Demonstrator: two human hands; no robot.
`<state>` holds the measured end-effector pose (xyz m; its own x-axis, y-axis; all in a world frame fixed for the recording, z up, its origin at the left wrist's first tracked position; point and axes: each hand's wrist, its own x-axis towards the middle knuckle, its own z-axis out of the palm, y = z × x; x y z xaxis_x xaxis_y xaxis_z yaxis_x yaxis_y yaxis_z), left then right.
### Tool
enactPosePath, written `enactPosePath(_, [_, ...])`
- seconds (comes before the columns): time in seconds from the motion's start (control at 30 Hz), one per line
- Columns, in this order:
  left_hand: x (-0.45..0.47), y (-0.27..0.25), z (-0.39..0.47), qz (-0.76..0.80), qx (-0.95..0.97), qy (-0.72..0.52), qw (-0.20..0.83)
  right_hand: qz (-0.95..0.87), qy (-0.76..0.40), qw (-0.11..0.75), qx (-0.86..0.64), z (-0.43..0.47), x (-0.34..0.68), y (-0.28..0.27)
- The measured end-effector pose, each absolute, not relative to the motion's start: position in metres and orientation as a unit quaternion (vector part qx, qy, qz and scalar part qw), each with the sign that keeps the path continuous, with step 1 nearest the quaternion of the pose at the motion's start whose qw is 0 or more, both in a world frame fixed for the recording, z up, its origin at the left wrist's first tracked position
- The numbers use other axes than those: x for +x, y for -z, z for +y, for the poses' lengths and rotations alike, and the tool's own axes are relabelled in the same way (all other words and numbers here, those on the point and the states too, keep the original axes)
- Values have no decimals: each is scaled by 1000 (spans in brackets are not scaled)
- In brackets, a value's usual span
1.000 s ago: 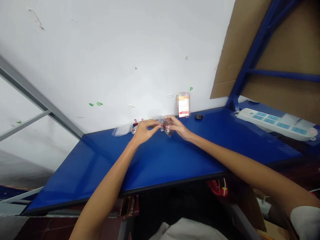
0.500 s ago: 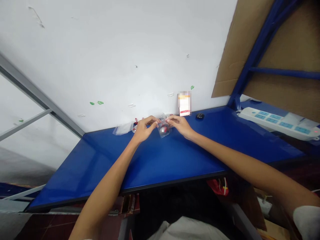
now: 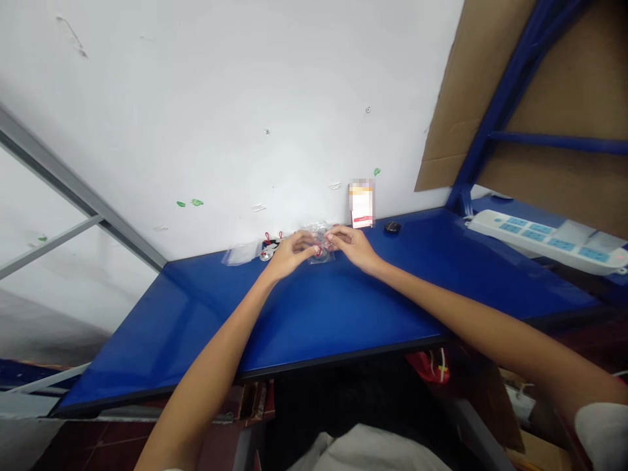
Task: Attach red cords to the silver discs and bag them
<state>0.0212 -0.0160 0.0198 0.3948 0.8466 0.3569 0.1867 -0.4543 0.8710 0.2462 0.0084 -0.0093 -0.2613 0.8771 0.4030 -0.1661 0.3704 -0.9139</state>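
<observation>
A small clear plastic bag is between my hands near the back of the blue table. Inside it sits a round metallic trinket with a red cord, partly hidden by fingers and glare. My right hand pinches the bag's upper right part between thumb and fingertips. My left hand is closed on the bag's left side, thumb pressed near the red cord and fingers curled behind. Just left of that hand lie several metallic trinkets with red loops, beside a stack of clear plastic bags.
A phone with a lit screen leans against the white wall. A small black object lies to its right. Farther right is a white power strip, near a blue metal frame. The table's front edge faces me.
My left hand has shifted its grip, its thumb now further right over the bag. The bag has turned and sits slightly higher, its trinket more covered. My right hand has barely moved.
</observation>
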Motion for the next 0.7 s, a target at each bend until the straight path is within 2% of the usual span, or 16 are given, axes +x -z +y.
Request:
enactPosePath(0.1, [23,-13,-12,371,726,-390,428,-627,-481,540,-290,10,248,10])
enactPosePath(0.37, [18,-9,-6,395,730,-413,374,-642,-477,526,-289,17,256,13])
enactPosePath(0.53, [20,-5,-6,426,755,-417,273,-661,-469,504,-297,16,253,15])
enactPosePath(0.7, [17,-9,-7,417,730,-460,286,-665,-451,509,-307,13,253,13])
